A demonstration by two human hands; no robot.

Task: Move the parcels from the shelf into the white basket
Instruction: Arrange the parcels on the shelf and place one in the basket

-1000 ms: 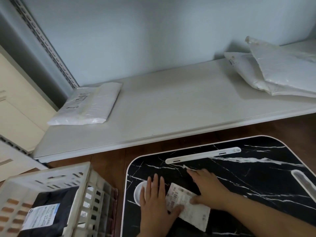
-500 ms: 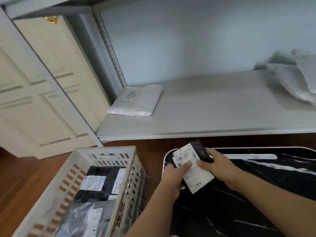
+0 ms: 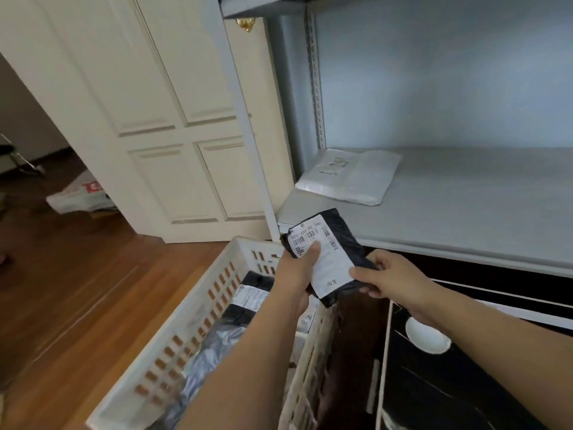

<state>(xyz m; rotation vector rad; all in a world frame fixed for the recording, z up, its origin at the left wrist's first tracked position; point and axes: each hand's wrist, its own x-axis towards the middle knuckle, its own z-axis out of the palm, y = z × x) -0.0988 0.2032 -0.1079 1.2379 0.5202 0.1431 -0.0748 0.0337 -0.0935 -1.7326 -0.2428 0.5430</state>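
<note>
Both hands pinch the black parcel (image 3: 338,243), left hand (image 3: 296,271) on the label, right hand (image 3: 390,279) on its edge, over the white basket (image 3: 198,308) rim. Shift left, lower, release flat; free space inside probably limited.

I hold a small black parcel (image 3: 339,240) with a white shipping label on its upper face, tilted, over the far right corner of the white basket (image 3: 198,308). My left grip (image 3: 296,271) pinches its left edge, thumb on the label; my right grip (image 3: 392,279) pinches its right edge. The slotted basket sits on the floor and already holds a black parcel with a white label (image 3: 251,294) and a grey one (image 3: 210,346). A flat white parcel (image 3: 350,176) lies at the shelf (image 3: 465,212)'s left end.
</note>
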